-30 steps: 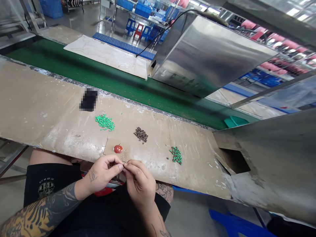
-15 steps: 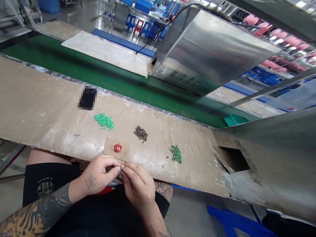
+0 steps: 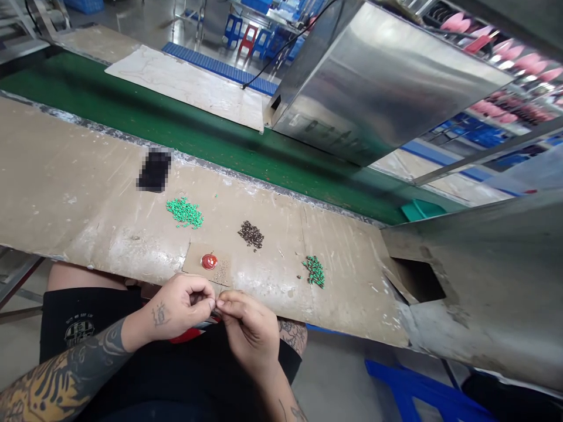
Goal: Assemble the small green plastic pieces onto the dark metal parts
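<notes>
Above the table's near edge, my left hand (image 3: 187, 305) and my right hand (image 3: 250, 325) meet fingertip to fingertip, both pinched closed. Whatever lies between the fingertips is too small to make out. Just beyond them lies a cardboard piece (image 3: 197, 259) bearing a shiny red-orange blob (image 3: 209, 261) and a scatter of tiny pale grains (image 3: 221, 271). Farther out are a pile of bright green small pieces (image 3: 185, 212), a pile of dark brown small pieces (image 3: 251, 234) and, to the right, a pile of green-and-dark small pieces (image 3: 314, 271).
A dark pixelated object (image 3: 153, 171) lies on the table (image 3: 88, 193) at the left. Behind runs a green conveyor belt (image 3: 197, 149), with a metal housing (image 3: 373, 88) over it. At the right stands a metal enclosure (image 3: 492, 281), a blue stool (image 3: 409, 390) below it.
The whole view has shifted slightly. My hands stay together at the fingertips, with the right fingers a little more curled. The piles look unchanged.
</notes>
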The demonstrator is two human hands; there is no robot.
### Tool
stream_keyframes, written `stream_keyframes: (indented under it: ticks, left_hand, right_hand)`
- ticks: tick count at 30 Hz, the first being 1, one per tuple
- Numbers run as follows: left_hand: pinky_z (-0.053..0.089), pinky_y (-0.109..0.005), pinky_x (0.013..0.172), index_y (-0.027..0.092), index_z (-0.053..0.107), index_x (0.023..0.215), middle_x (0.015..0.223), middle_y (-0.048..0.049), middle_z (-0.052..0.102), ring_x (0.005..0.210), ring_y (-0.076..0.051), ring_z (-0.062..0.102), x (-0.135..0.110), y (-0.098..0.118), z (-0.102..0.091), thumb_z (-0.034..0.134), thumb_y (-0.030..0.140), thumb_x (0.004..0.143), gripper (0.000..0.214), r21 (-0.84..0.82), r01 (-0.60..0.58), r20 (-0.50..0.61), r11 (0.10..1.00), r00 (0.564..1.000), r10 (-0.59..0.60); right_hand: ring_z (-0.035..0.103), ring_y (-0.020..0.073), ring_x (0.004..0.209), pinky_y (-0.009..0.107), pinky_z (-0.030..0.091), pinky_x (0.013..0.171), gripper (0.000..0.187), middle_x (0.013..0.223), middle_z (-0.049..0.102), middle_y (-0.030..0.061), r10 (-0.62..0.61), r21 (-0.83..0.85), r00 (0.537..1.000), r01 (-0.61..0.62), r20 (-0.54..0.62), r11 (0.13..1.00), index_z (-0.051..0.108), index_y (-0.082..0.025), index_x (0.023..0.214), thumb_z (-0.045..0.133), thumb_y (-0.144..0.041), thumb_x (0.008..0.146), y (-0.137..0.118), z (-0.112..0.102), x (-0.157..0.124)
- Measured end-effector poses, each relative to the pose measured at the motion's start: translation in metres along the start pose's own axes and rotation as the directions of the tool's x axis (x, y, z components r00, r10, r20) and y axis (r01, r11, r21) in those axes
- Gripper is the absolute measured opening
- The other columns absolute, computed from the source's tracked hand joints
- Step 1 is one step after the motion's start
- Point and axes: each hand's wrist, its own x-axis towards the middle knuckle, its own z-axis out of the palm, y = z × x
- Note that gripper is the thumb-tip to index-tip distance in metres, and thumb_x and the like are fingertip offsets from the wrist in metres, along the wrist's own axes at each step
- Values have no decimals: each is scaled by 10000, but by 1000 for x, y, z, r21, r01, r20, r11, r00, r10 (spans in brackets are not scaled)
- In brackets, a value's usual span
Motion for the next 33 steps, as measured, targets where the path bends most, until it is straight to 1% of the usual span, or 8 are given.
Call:
stream_keyframes:
  ticks: [2, 7, 13, 17, 21, 23, 28, 33]
  left_hand:
    - [408, -262, 644, 153, 617, 695, 691, -22, 605, 707, -168, 544, 1, 0, 1, 532, 261, 784, 164, -36, 41, 18, 998, 999, -40]
    - [326, -248, 588, 171, 510, 655, 627, 31, 441, 629, -125, 394, 5, 1, 1, 511, 298, 751, 159, -165, 159, 112, 973, 984, -142]
    - [300, -254, 574, 178, 471, 626, 604, 41, 422, 622, -123, 379, 8, 1, -5, 499, 271, 730, 143, -146, 191, 137, 971, 976, -172]
    - [266, -258, 555, 183, 449, 610, 588, 51, 374, 606, -118, 338, 9, -1, -7, 501, 288, 723, 163, -155, 235, 142, 960, 967, -214]
    - [260, -261, 557, 174, 491, 614, 595, 47, 382, 614, -119, 337, 11, -3, -7, 515, 306, 730, 177, -185, 258, 162, 948, 960, -230]
    - [250, -262, 551, 176, 485, 610, 588, 49, 368, 609, -118, 326, 11, -3, -7, 520, 313, 731, 186, -214, 272, 168, 938, 956, -239]
    - [227, -263, 540, 192, 437, 598, 567, 56, 339, 579, -109, 288, 7, 0, -4, 477, 303, 695, 154, -264, 267, 212, 927, 953, -214]
    - [237, -263, 554, 192, 437, 603, 578, 51, 349, 591, -111, 297, 7, -2, -4, 470, 299, 680, 136, -330, 264, 231, 906, 954, -193]
  right_hand:
    - [731, 162, 821, 292, 616, 717, 344, 935, 753, 51, -34, -25, 999, 34, 4, 999, 671, -225, 1020, 603, 75, 864, 1, 1, -1]
    - [686, 201, 843, 360, 598, 720, 381, 915, 724, 90, -144, -81, 988, 148, 49, 986, 650, -189, 1079, 595, 95, 831, 4, 4, -5]
    - [678, 226, 887, 387, 582, 734, 375, 939, 721, 106, -120, -146, 984, 139, 134, 979, 644, -180, 1119, 611, 65, 838, 2, 3, -1]
    - [679, 216, 868, 377, 583, 726, 421, 937, 733, 111, -152, -158, 981, 170, 119, 973, 644, -156, 1182, 610, 85, 838, 5, 5, 1]
    - [679, 206, 823, 359, 575, 693, 413, 906, 736, 95, -193, -187, 976, 210, 106, 960, 665, -165, 1157, 616, 84, 831, 9, 7, -1]
    - [675, 201, 804, 354, 571, 682, 397, 885, 729, 87, -213, -204, 973, 227, 90, 952, 672, -169, 1132, 613, 78, 827, 10, 9, -1]
    - [648, 192, 764, 352, 565, 654, 357, 846, 707, 85, -273, -175, 961, 277, 48, 945, 668, -150, 1074, 597, 73, 805, 9, 12, -3]
    - [644, 185, 753, 342, 565, 643, 334, 845, 703, 80, -253, -159, 967, 253, 19, 954, 676, -147, 1056, 597, 65, 810, 9, 15, -6]
